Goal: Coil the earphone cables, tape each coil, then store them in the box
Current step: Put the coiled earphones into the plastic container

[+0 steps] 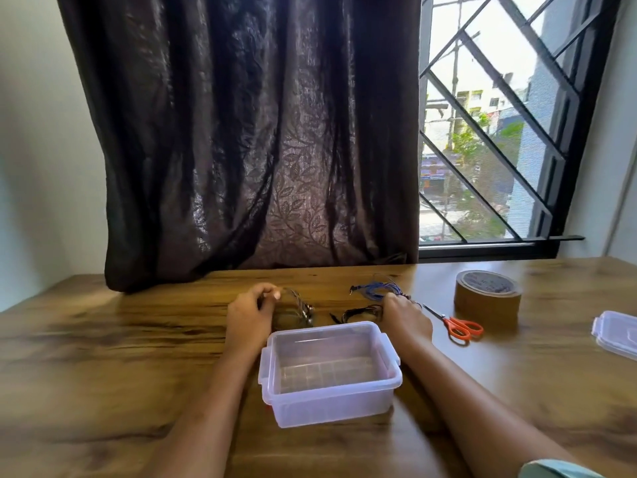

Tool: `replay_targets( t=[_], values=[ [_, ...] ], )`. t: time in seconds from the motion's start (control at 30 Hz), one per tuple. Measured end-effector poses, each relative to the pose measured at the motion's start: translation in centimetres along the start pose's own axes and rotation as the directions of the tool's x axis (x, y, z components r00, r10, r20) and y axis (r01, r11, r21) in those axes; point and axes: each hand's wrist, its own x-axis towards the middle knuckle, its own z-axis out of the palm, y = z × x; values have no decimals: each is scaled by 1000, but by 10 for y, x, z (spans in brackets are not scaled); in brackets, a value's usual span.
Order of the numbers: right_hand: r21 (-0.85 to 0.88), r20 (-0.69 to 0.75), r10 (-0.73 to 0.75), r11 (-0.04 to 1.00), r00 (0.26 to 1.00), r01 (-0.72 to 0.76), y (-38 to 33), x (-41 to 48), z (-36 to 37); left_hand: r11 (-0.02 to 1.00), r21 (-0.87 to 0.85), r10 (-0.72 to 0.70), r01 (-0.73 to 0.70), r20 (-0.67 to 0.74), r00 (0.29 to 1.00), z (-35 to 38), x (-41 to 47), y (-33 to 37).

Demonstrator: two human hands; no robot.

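We reach both bare forearms across a wooden table [103, 357], and beyond both hands a dark leaf-patterned curtain [241, 132] hangs down to the tabletop, with a barred window [499, 132] beyond the right hand. The clear plastic box [331, 401] stands open and empty between our forearms, just nearer to us than the hands. Our left hand [250, 315] is curled, thumb and fingertips pinching a grey earphone cable [301, 305] that arcs, blurred, from the fingers down to the table on the hand's inner side. Our right hand [406, 319] lies palm down with its fingers bent over the near edge of a blue earphone cable [374, 290]; we cannot tell whether they grip it. A brown tape roll [487, 298] lies flat well out to the right of that hand, and the box lid [617, 334] lies farther right still. Orange-handled scissors [458, 326] rest just right of the right hand. A black earphone cable [362, 313] lies loose between the hands, beside the right one.
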Motion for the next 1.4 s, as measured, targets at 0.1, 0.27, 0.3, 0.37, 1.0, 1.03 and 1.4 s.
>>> replay_targets(
  t=[0.1,0.27,0.3,0.37,1.0,1.03,1.4],
  values=[
    [19,-44,14,1000,999,-13,0,0,1,987,-152,19,-52,-208,978,-13,4,19],
    [65,-80,0,998,997,5,0,-1,1,934,-344,137,-101,81,987,-29,-1,56],
    [63,-84,-10,998,996,15,1,-1,1,942,-322,166,-93,209,964,-31,-5,62],
    [57,-87,-34,998,996,39,2,0,3,969,-226,196,-104,432,880,-30,-13,69],
    [-52,-22,-65,997,998,64,-1,-1,1,940,163,64,-300,779,624,-26,-24,77],
    [-41,-27,-54,998,998,53,-1,0,2,947,159,49,-278,787,615,-27,-24,77],
    [603,-98,-23,794,995,78,-2,2,-18,949,150,63,-276,770,635,-21,-23,69]
  ],
)
